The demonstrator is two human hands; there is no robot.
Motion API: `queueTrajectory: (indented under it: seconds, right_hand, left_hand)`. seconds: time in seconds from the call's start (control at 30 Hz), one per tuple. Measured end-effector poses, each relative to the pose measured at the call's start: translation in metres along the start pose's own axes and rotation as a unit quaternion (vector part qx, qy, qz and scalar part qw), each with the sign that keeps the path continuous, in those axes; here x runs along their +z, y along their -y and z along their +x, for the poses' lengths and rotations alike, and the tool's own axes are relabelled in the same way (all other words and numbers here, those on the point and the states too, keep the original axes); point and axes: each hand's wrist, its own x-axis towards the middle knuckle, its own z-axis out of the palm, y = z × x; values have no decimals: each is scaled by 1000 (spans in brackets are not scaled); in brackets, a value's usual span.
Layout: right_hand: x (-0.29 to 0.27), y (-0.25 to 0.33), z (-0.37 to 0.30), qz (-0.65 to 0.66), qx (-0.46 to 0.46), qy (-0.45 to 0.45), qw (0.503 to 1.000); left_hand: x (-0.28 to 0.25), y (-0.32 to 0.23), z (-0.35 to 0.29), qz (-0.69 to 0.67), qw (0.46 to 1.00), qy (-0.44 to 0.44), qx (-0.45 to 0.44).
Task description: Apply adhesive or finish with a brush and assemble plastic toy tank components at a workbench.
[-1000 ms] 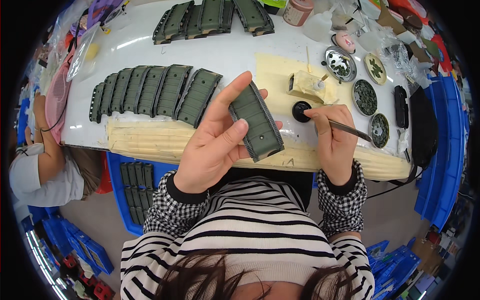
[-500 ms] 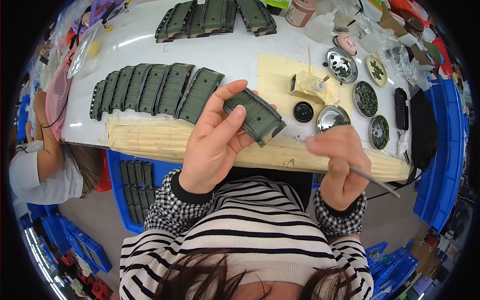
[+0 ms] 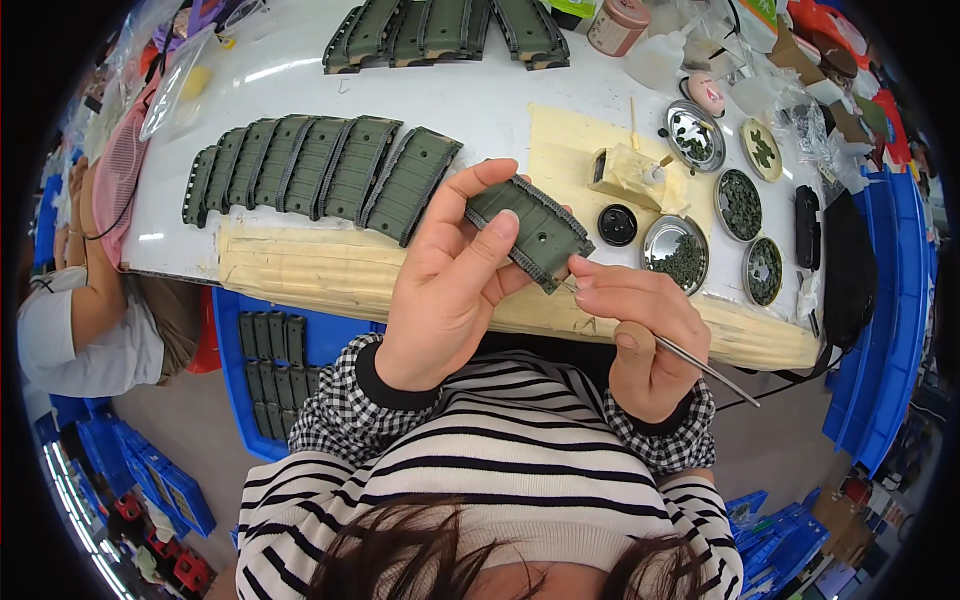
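My left hand point(image 3: 455, 270) holds up a dark green, camouflage-edged plastic panel point(image 3: 535, 225) with ribbed long sides and a small hole, thumb on its face and fingers behind. In my right hand point(image 3: 645, 335) are slim metal tweezers point(image 3: 712, 372); their front tip is at the panel's lower right end, where my fingertips come close or touch. Whether the tip grips a small part is too small to tell. Behind my left hand, a row of similar panels point(image 3: 340, 170) lies fanned on the white table point(image 3: 300, 90).
Right of my hands stand round dishes of small green pieces point(image 3: 676, 250), a black round cap point(image 3: 617, 225) and a tape-wrapped block point(image 3: 630, 180). More panels point(image 3: 430, 30) lie at the back. A blue crate point(image 3: 235, 375) of green parts sits below the table; another person's arm point(image 3: 95, 220) is at left.
My right hand has moved left and the tweezers' front end has come to the panel's lower right end. The view has shifted slightly; the left hand keeps its hold on the panel.
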Motion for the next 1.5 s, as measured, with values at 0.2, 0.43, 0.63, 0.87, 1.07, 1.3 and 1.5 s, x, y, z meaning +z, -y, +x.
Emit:
queueTrajectory:
  seconds: [0.2, 0.43, 0.63, 0.87, 1.07, 1.3, 1.5]
  right_hand:
    - [3, -2, 0, -23, -10, -3, 1000]
    - [3, 1, 2, -48, -30, 15, 998]
    - [5, 2, -1, -61, -59, 15, 996]
    - [5, 4, -1, -70, -63, 15, 995]
    - [4, 4, -1, -74, -67, 19, 995]
    - [3, 6, -1, -69, -58, 19, 996]
    - [1, 0, -9, 37, -33, -73, 996]
  left_hand:
    - [0, -1, 0, -6, 1000, 1, -1]
    - [0, 2, -1, -9, 1000, -4, 5]
    - [-1, 0, -2, -13, 1000, 24, 10]
    - [-1, 1, -3, -12, 999, 29, 15]
    - [-1, 1, -3, -16, 999, 31, 18]
    - [-1, 0, -2, -12, 999, 33, 12]
    - [-4, -11, 4, -5, 999, 43, -15]
